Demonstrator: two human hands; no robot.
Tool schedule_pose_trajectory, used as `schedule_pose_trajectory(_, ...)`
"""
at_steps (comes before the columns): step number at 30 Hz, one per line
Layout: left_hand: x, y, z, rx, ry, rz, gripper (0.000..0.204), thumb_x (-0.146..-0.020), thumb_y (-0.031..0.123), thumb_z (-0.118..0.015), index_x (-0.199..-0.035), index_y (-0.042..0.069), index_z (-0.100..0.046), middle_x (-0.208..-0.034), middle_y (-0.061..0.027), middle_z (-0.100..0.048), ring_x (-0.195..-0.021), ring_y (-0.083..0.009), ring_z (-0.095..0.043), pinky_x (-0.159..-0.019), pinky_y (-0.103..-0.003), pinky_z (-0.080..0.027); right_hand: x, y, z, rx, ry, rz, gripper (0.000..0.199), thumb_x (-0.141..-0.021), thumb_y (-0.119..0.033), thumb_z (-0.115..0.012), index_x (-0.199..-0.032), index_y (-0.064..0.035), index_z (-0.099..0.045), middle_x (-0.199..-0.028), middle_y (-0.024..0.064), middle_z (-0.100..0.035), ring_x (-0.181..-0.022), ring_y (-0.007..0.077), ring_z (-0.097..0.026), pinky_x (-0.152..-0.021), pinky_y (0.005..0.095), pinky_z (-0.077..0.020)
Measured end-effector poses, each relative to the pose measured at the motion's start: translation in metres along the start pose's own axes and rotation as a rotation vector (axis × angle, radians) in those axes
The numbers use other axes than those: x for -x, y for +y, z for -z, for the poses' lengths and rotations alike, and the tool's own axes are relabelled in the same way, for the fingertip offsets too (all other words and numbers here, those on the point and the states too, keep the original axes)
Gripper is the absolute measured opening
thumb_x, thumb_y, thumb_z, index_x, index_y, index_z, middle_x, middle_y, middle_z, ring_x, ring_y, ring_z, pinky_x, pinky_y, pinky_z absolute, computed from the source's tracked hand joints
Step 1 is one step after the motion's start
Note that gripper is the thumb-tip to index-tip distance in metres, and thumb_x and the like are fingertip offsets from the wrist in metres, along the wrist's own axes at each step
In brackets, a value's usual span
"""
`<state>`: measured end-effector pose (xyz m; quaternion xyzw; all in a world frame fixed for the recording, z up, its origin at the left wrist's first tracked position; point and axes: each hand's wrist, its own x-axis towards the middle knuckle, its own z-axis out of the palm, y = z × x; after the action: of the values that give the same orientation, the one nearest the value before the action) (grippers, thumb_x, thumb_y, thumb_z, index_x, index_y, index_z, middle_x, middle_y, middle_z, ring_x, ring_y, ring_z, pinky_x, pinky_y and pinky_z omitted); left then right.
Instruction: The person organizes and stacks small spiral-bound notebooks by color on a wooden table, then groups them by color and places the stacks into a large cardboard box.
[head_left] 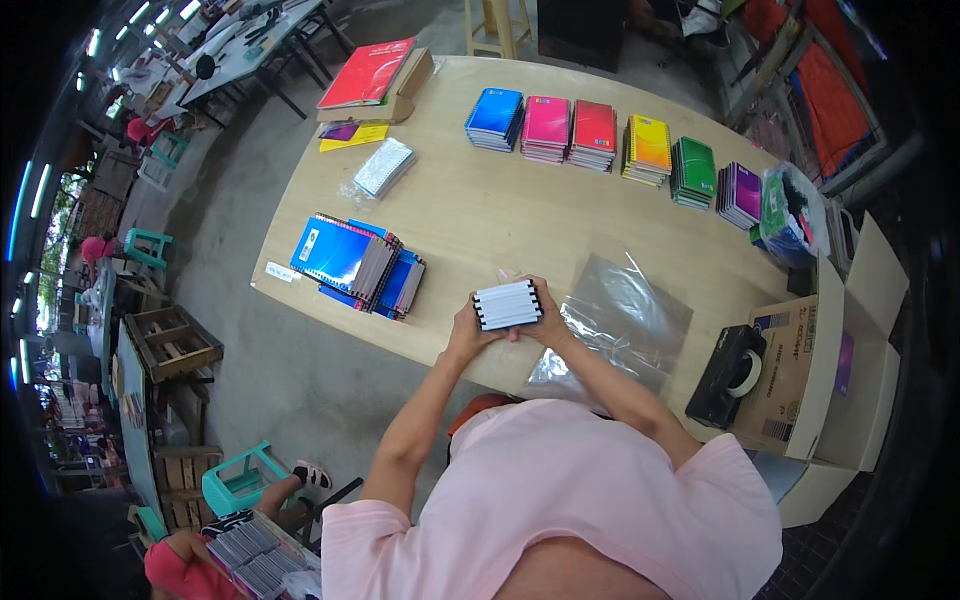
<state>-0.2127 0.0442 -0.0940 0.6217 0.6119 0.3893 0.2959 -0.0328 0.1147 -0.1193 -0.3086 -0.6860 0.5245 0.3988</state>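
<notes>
Both my hands hold a small stack of spiral notebooks (507,304) on edge, white page sides facing up, above the near edge of the wooden table (470,215). My left hand (467,325) grips its left end and my right hand (549,316) its right end. Clear plastic bags (620,325) lie just right of my hands. A pile of blue spiral notebooks (357,265) sits to the left.
Along the far side stand stacks of blue, pink, red, yellow, green and purple notebooks (595,135). A red book on a box (372,78) and a wrapped pack (384,167) lie far left. A tape dispenser (733,372) rests on cardboard boxes (800,370). Another person sits lower left (215,550).
</notes>
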Motion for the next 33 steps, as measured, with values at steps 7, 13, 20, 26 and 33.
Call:
schedule_pose_trajectory(7, 0.002, -0.008, 0.008, -0.050, -0.054, -0.001, 0.077, -0.061, 0.028, -0.090, -0.122, 0.002, -0.051, -0.110, -0.0152, -0.065, -0.103, -0.0303, -0.065, -0.090, -0.037, -0.051, 0.000, -0.002, -0.003, 0.119, -0.031, 0.127, 0.096, -0.054, -0.022, -0.093, -0.131, -0.0101, -0.036, -0.116, 0.0123, -0.055, -0.107, 0.0272, -0.059, -0.090, 0.0376, -0.0492)
schedule_pose_trajectory(13, -0.018, 0.030, 0.024, 0.207, -0.017, 0.219, 0.080, -0.066, 0.031, -0.089, -0.125, -0.002, -0.047, -0.110, -0.0152, -0.067, -0.101, -0.0232, -0.066, -0.089, -0.036, -0.051, -0.045, -0.029, 0.002, -0.067, 0.035, -0.027, 0.092, -0.062, -0.039, -0.089, -0.132, 0.0007, -0.044, -0.118, 0.0174, -0.061, -0.107, 0.0255, -0.061, -0.093, 0.0373, -0.0474)
schedule_pose_trajectory(20, -0.010, 0.033, 0.006, -0.069, 0.316, 0.233, 0.083, -0.085, 0.024, -0.071, -0.145, -0.003, -0.021, -0.146, -0.0267, -0.029, -0.131, -0.0395, -0.036, -0.108, -0.045, -0.032, -0.201, -0.049, -0.007, 0.234, -0.156, -0.288, 0.073, -0.060, -0.057, -0.082, -0.100, 0.0032, -0.069, -0.096, 0.0204, -0.070, -0.088, 0.0303, -0.069, -0.080, 0.0382, -0.0538)
schedule_pose_trajectory(26, 0.019, 0.028, -0.022, -0.429, 0.239, 0.165, 0.081, -0.080, 0.029, -0.075, -0.144, 0.003, -0.032, -0.147, -0.0298, -0.025, -0.135, -0.0476, -0.027, -0.110, -0.055, -0.025, -0.295, -0.020, -0.071, 0.374, -0.361, -0.335, 0.092, -0.049, -0.069, -0.080, -0.100, 0.0066, -0.068, -0.097, 0.0243, -0.069, -0.088, 0.0315, -0.069, -0.079, 0.0384, -0.0544)
schedule_pose_trajectory(33, 0.014, 0.020, -0.019, -0.427, 0.229, 0.203, 0.083, -0.075, 0.036, -0.078, -0.140, 0.003, -0.038, -0.145, -0.0287, -0.029, -0.132, -0.0460, -0.032, -0.108, -0.054, -0.027, -0.331, 0.013, -0.123, 0.414, -0.520, -0.342, 0.108, -0.046, -0.072, -0.080, -0.111, 0.0124, -0.059, -0.109, 0.0272, -0.065, -0.098, 0.0352, -0.065, -0.083, 0.0393, -0.0535)
